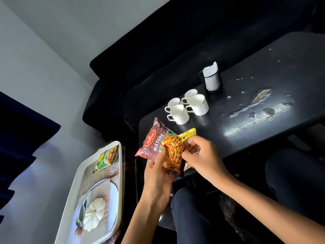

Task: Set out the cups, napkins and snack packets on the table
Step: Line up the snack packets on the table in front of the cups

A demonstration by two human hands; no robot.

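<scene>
Both hands on a red mixture packet [159, 147] at the table's near edge

Left hand [158, 175] grips it from below, right hand [202, 155] pinches its side plus a yellow packet [189, 133]. Green packet [106, 156] sits on the tray [70, 199]; farther on the table [263, 85], 4 white cups [187, 106], then the napkin holder [211, 80].

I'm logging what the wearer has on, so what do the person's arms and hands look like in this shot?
Both forearms are bare, with no sleeves in view. The left hand and right hand wear no gloves, and no rings, watch or bracelets show. The left thumbnail has greenish polish. Dark trousers cover the legs below.
</scene>
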